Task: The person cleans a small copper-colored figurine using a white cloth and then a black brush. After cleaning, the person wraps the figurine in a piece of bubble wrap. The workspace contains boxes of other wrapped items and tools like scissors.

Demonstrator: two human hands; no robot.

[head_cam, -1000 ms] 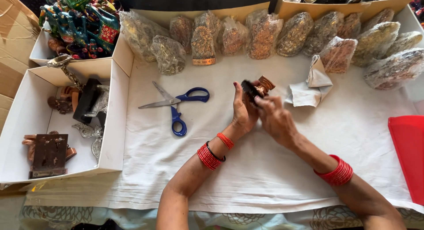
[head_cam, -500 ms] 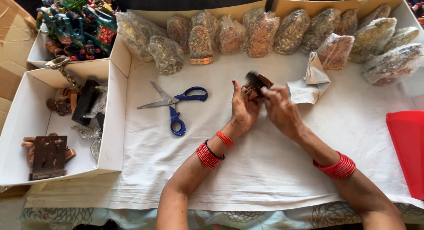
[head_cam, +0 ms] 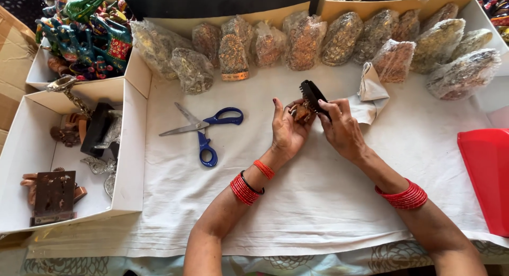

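Black comb-like piece (head_cam: 314,97) — pinched in right hand (head_cam: 343,128) grip.

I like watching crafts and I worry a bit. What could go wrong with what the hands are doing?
The left hand cups a small brown piece loosely, so it might slip onto the white cloth. The right hand grips a dark comb-like object whose teeth could perhaps scratch the piece. The open blue-handled scissors lie near the left arm, which could brush the blades.
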